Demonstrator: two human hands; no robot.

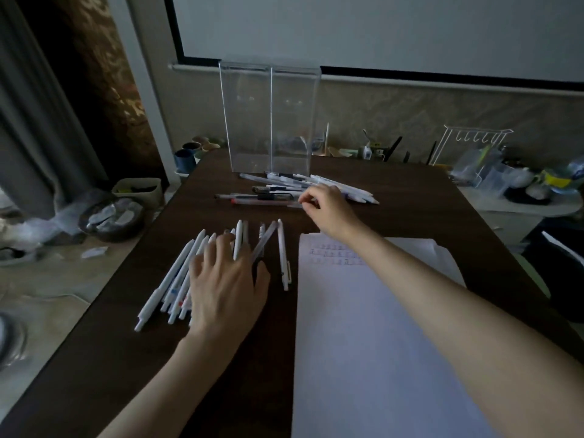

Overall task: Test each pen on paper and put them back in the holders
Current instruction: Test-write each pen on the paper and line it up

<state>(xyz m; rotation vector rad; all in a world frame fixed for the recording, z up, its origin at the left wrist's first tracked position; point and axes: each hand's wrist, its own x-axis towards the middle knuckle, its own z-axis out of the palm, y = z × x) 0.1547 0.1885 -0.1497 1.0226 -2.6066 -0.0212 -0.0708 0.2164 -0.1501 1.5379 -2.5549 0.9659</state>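
Two tall clear holders (270,118) stand side by side at the back of the dark table, with no pens visible inside. A far pile of several pens (284,186) lies in front of them. My right hand (328,210) reaches into that pile and pinches the end of a clear pen with a red tip (265,202). A near group of several white pens (177,276) lies fanned at the left. My left hand (226,279) rests flat on that group, fingers spread. White paper (373,327) with a few rows of small marks lies at the right.
The dark wooden table (151,358) ends at its left edge beside a floor with a bowl (110,219) and a small bin (139,189). Cups (189,153) stand behind the table. A cluttered side surface with a white wire rack (471,147) lies at the right.
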